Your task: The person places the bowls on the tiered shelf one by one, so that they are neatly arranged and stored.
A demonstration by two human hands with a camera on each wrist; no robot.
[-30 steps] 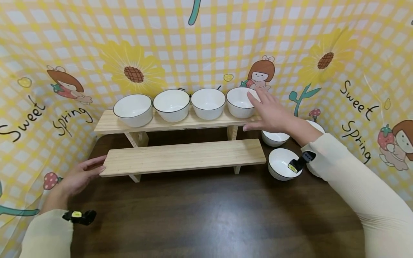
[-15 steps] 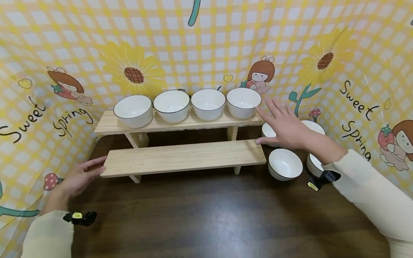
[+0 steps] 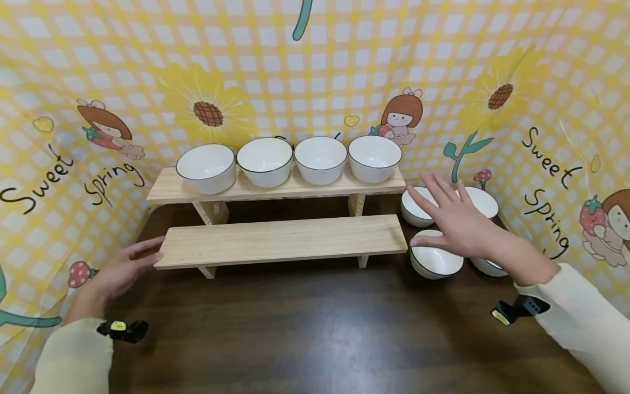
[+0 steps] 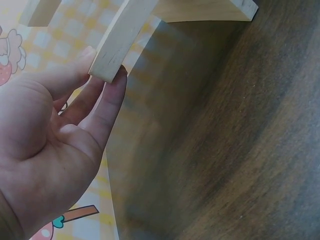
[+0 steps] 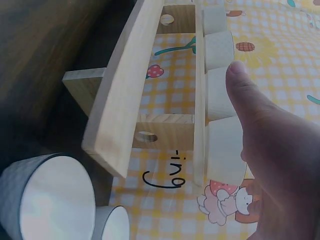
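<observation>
My left hand [image 3: 120,271] pinches the left end of the lower plank of a two-step wooden shelf [image 3: 283,241]; in the left wrist view, thumb and fingers lie on opposite sides of the plank end [image 4: 117,50]. My right hand [image 3: 467,227] holds nothing, its fingers spread, above a cluster of white bowls with dark rims on the table's right side. It partly covers the near bowl [image 3: 435,267] and the bowl behind it [image 3: 415,210]. A row of several similar bowls, among them the rightmost one [image 3: 375,158], stands on the upper plank [image 3: 164,189].
Two more white bowls stand at the far right, one behind [image 3: 484,203] and one in front [image 3: 488,267], the latter partly hidden by the right wrist. A yellow checked cloth [image 3: 315,82] hangs around the back and sides of the dark wooden table [image 3: 295,328].
My right hand has moved away from the rightmost upper bowl, down and to the right, over the bowls on the table. The left hand stays at the plank end.
</observation>
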